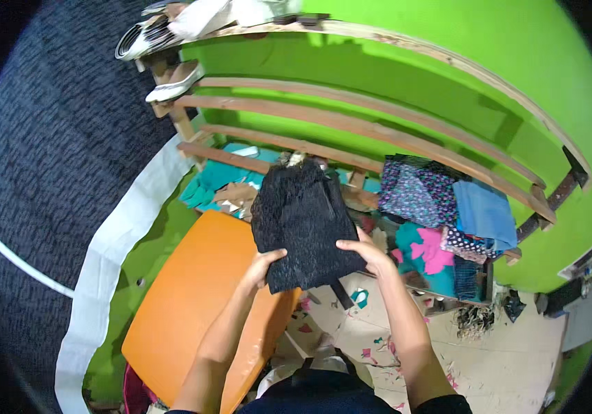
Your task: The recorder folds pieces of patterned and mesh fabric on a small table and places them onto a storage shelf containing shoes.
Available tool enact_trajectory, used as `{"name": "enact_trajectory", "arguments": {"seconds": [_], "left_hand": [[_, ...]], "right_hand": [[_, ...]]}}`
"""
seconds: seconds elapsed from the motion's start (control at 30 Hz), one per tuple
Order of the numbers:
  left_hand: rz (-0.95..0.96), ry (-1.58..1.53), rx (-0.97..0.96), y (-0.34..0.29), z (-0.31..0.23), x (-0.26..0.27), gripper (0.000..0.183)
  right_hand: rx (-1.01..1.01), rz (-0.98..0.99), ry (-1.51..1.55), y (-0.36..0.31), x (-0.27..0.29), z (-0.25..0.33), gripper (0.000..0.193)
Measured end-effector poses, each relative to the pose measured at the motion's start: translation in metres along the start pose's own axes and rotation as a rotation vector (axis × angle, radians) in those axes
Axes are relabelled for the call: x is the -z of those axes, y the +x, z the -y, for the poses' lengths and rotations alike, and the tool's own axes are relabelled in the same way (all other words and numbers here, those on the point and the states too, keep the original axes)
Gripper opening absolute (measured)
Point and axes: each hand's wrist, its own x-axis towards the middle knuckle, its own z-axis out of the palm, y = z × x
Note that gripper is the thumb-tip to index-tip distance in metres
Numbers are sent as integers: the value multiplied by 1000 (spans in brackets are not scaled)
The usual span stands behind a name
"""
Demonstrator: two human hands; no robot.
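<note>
Between my two hands hangs a folded piece of black textured fabric (306, 228), held up in front of me. My left hand (263, 268) grips its lower left edge, thumb on top. My right hand (368, 252) grips the lower right edge the same way. The fingers of both hands are mostly hidden under the cloth. A dark strip (341, 295) dangles below the fabric on the right. Behind it stands a wooden slatted rack (379, 131), partly covered by the cloth.
An orange padded surface (192, 297) lies at left below the rack. Folded patterned cloth (416, 190) and blue denim (483, 210) are stacked at right, above pink scraps (432, 252). Teal fabric (209, 181) lies on the lower shelf. A shoe (175, 83) sits upper left. Scraps litter the floor (510, 352).
</note>
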Motion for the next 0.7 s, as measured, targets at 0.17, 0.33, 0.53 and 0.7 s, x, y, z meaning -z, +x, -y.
{"name": "enact_trajectory", "arguments": {"seconds": [0.17,0.33,0.53,0.7], "left_hand": [[141,26,-50,51,-12,-60,47],[195,-14,112,90,-16,-77,42],[209,-139,183,120,-31,-95,43],[151,-58,92,133,-34,-107,43]], "right_hand": [[-87,69,180,1,72,27,74],[-65,-36,194,9,92,38,53],[-157,-44,258,32,115,69,36],[-171,-167,353,44,115,58,21]]}}
